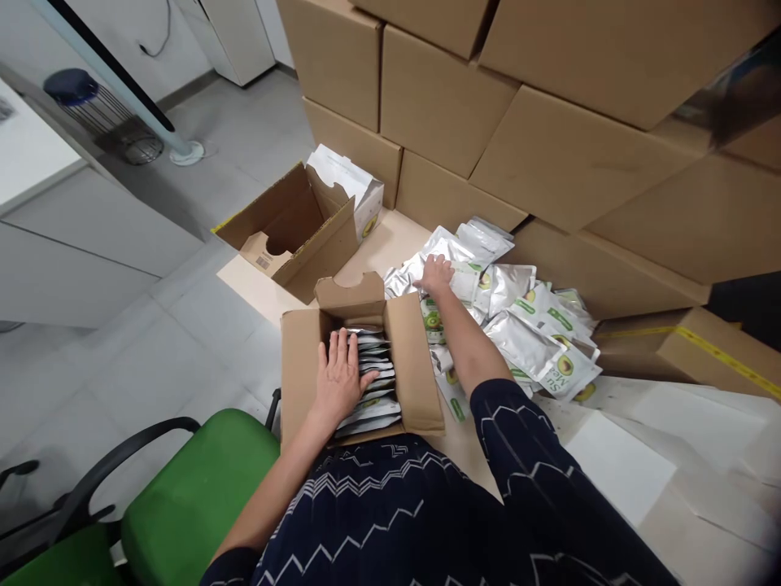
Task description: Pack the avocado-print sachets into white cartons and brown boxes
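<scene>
Reads "Su" and "Mea" in large green letters on the avocado-printed pouch (577, 376), apparently cut short under a silver pouch (523, 346). Too small to make out on the green strips (560, 320) of other pouches, on the white carton (347, 175) or on the small label (263, 261) of the open cardboard box (329, 254).

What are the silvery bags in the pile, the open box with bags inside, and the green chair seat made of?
The bags look like shiny foil or foil-coated plastic: they gleam and crinkle. The box looks like matt brown cardboard, with stiff folded flaps. The seat could be cloth or plastic: its plain green leaves that open.
</scene>
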